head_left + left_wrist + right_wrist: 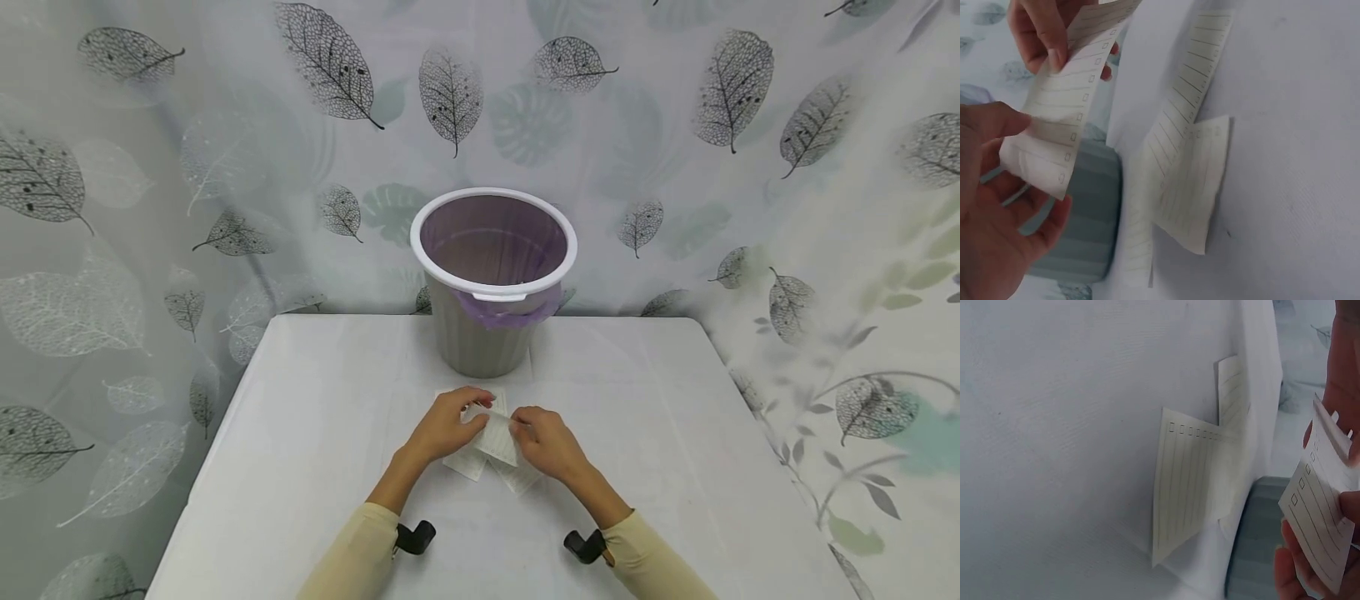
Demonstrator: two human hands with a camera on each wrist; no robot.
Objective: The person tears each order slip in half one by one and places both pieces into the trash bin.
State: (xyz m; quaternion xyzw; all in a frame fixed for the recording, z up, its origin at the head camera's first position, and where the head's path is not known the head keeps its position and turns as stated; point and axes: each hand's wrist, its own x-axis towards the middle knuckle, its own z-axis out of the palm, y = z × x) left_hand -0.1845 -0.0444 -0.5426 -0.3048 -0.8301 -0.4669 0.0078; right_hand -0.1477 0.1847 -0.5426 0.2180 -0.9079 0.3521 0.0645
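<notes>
One sheet is pinched by the left hand and right hand. I judge it light, limp, tearable; opposite edges suit best.

Appearing to be a screened-off tabletop station; leaving the building type undetermined. Displaying leaf-printed sheeting behind and at both sides, concealing any surroundings beyond. Presenting a plain white table before this sheeting, supporting a purple-lined waste bin near the rear edge.

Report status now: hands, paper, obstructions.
Left hand and right hand pinching one lined sheet, raised off table. Loose sheets overlapping below. Bin standing beyond; no obstruction seen.
</notes>
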